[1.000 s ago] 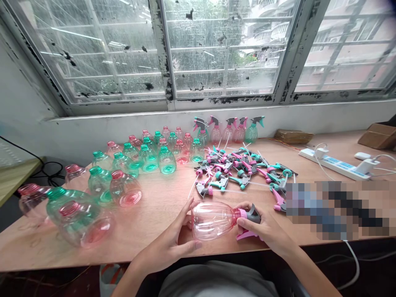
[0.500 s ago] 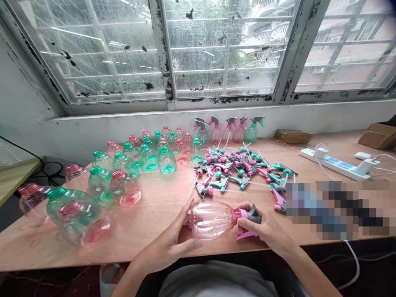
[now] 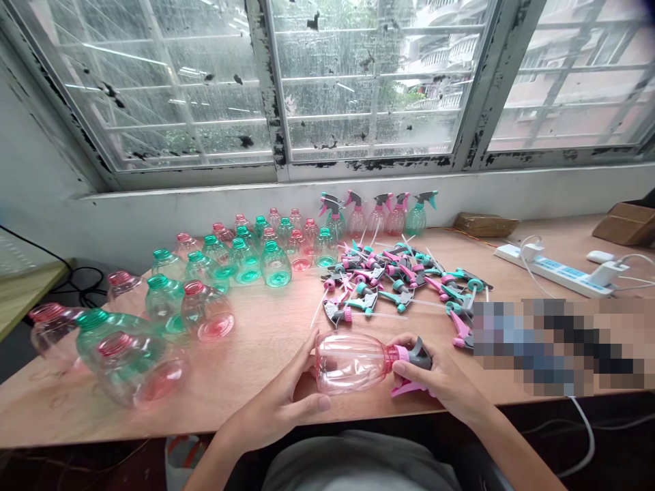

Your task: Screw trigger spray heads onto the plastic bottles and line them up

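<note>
Though sideways, bottle (image 3: 351, 363) near table edge (image 3: 112, 440).

Bottle: transparent pink ribbed plastic, rounded (image 3: 351, 363); lies on its side, base in the spread left hand (image 3: 294, 392), neck toward the right hand (image 3: 422, 372). Fitted at neck: grey-and-pink plastic trigger spray head (image 3: 420, 356), held in the right hand, trigger downward. Beyond: loose grey, pink and teal plastic spray heads (image 3: 402, 294), heaped, thin tubes attached.
</note>
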The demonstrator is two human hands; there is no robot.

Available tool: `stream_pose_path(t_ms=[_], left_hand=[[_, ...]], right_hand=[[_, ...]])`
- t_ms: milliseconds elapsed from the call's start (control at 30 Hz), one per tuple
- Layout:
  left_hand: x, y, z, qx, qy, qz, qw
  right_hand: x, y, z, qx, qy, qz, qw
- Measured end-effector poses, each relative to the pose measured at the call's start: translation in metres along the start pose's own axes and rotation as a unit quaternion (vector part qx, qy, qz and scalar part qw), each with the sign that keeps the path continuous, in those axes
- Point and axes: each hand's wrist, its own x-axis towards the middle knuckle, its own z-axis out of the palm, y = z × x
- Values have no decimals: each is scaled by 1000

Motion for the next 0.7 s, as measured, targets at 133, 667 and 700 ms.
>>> stream_pose_path(t_ms=[133,667,700], left_hand=[[1,1,0,-1,2,14,1000],[3,-4,-3,-75,-1,15,997],[3,-4,-3,-74,-2,18,997]], right_hand=[[-1,-2,0,4,-5,8,1000],[-1,-12,4,-10,-3,-6,1000],[-1,-13,5,-1,-8,-5,1000]])
